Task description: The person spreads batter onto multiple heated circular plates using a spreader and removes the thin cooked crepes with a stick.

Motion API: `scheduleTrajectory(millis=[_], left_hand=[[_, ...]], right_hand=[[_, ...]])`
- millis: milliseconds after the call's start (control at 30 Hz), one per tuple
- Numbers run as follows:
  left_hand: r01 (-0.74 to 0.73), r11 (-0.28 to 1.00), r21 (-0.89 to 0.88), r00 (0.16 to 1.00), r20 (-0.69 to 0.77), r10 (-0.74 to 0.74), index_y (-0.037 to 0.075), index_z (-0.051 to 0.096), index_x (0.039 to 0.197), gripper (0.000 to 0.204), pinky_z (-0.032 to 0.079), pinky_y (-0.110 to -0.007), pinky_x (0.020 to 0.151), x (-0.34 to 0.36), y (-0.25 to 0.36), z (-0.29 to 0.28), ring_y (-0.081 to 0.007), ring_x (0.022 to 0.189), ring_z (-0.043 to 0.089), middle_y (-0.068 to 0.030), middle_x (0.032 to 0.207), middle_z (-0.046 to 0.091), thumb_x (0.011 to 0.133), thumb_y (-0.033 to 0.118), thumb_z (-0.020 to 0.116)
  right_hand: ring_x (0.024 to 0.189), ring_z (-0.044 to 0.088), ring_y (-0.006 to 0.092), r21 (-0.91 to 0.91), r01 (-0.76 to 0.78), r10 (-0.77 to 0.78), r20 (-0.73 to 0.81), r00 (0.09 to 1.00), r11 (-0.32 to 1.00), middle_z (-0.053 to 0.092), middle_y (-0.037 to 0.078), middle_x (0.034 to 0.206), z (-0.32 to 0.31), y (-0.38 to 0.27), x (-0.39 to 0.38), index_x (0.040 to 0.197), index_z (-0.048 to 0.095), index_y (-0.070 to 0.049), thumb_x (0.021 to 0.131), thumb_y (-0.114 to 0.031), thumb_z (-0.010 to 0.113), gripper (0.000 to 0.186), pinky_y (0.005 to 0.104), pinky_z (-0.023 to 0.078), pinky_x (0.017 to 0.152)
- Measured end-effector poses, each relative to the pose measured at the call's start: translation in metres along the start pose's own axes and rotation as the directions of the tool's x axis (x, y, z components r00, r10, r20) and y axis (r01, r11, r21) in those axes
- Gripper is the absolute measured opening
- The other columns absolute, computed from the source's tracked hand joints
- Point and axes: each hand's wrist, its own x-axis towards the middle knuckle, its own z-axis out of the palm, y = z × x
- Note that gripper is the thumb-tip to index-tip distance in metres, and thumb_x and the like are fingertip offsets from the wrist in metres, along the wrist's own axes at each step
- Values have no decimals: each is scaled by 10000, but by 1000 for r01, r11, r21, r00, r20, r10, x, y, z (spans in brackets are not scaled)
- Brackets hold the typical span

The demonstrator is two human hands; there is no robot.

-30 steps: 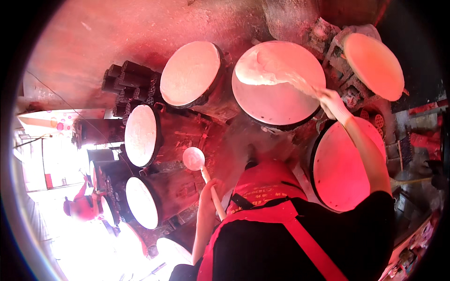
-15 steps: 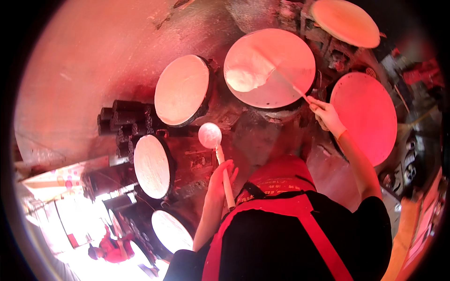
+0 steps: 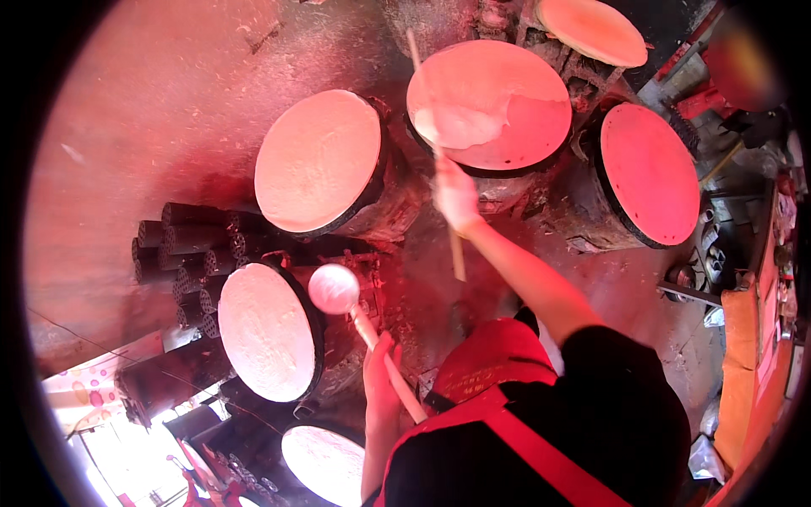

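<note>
My left hand [image 3: 382, 367] is closed around the handle of a ladle [image 3: 334, 289]; its round bowl, pale with batter, hangs beside the left griddle [image 3: 266, 334]. My right hand [image 3: 457, 194] is closed on a long thin wooden stick [image 3: 457, 258]. The stick slants up across the left edge of the middle griddle [image 3: 541, 135]. Pale batter [image 3: 469, 122] covers part of that griddle, thicker toward its left side, with a ragged edge on the right. Blur at the right hand hides the exact finger positions.
More round griddles stand around me: upper left [image 3: 317, 160], right [image 3: 650, 173], far right [image 3: 591, 29] and lower left [image 3: 325, 465]. Several black honeycomb coal briquettes [image 3: 194, 237] are stacked at the left. An orange board [image 3: 737, 372] stands at the right.
My right hand and the stick have swung left, from the middle griddle's right edge to its left. The batter now reaches farther right. My left hand has moved slightly left and down with the ladle.
</note>
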Motion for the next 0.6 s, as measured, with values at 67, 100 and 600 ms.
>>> scheduleTrajectory(millis=[67,100,600], left_hand=[[4,999,-42,996,-86,-8,73,464,1292,479,400,-289,963,-13,-6,-23,-88,1069,479,10,1106,507,876,236,639],[12,999,-29,991,-131,-16,91,443,1328,509,405,-317,964,-9,-12,-37,-115,1076,482,10,1147,487,880,243,631],[45,997,-67,999,14,-45,-43,463,1184,381,397,-338,1064,-3,-14,-18,-165,1121,495,-96,1162,484,878,131,606]], right_hand=[[796,622,242,115,-208,205,37,978,971,663,138,939,69,16,25,1305,523,-66,977,-355,440,445,359,482,775],[729,582,229,140,-173,176,-9,984,975,617,117,879,86,32,34,1309,513,-105,976,-351,442,420,351,452,707],[384,300,64,255,-434,443,27,896,864,328,-55,560,-83,-39,-61,1413,403,-279,1000,-355,418,420,243,277,341]])
